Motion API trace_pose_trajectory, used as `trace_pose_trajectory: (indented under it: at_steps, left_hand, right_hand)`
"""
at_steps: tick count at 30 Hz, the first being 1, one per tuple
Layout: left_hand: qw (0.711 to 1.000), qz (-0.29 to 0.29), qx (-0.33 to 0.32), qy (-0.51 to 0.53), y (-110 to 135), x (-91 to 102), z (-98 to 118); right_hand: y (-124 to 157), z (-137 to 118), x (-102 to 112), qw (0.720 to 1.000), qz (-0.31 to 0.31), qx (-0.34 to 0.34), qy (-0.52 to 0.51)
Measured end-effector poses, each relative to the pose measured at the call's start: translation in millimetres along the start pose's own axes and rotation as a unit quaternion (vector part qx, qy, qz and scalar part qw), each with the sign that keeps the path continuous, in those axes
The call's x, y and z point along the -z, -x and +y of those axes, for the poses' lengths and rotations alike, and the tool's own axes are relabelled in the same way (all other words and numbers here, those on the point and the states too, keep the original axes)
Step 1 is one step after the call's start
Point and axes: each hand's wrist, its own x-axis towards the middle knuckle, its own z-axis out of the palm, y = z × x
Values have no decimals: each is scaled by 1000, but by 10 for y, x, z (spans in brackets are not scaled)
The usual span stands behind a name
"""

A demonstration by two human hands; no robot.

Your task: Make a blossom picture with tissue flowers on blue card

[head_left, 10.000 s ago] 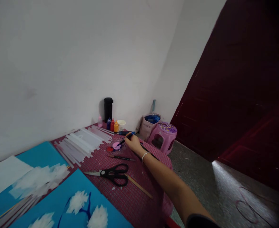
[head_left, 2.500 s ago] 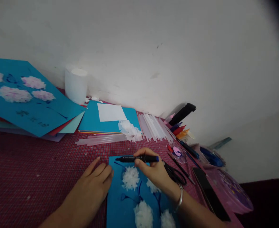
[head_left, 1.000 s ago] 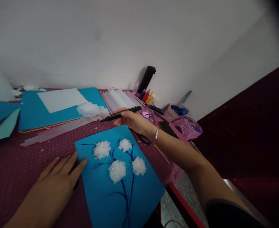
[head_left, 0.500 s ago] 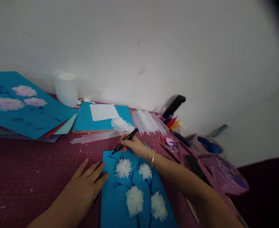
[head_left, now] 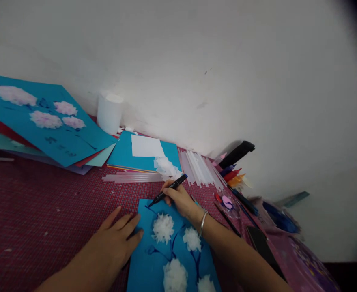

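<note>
A blue card [head_left: 149,267] with white tissue flowers [head_left: 163,228] and dark blue drawn stems lies in front of me on the red checked tablecloth [head_left: 44,211]. My right hand [head_left: 180,199] is closed round a black marker [head_left: 168,189], whose tip touches the card's top left corner. My left hand [head_left: 116,239] lies flat with fingers stretched out, pressing on the card's left edge.
Finished blue flower cards [head_left: 41,121] are stacked at the back left. A white paper roll [head_left: 109,112], a blue sheet with white paper [head_left: 145,152], white strips [head_left: 201,166], paint bottles [head_left: 231,174], a black flask [head_left: 236,153] and a phone [head_left: 262,249] stand toward the right.
The marker tip has stayed at the card's top left corner. The view has shifted slightly, so everything sits a little lower and to the right. My left hand keeps its place.
</note>
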Motion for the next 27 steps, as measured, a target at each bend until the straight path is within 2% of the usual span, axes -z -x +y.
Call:
trace_pose_trajectory:
  at_steps: [7,16,27]
  left_hand:
    - [1000,12,9,24,9,-67,-37]
    - [1000,-6,0,10,-3,-25,-22]
    - [999,10,-8,29,-2,-22,-33]
  right_hand:
    - [27,-23,1,1000,8,-7,25]
    - [31,-28,-5,999,3,1,33]
    - [51,-56,-42,998,22,11,57]
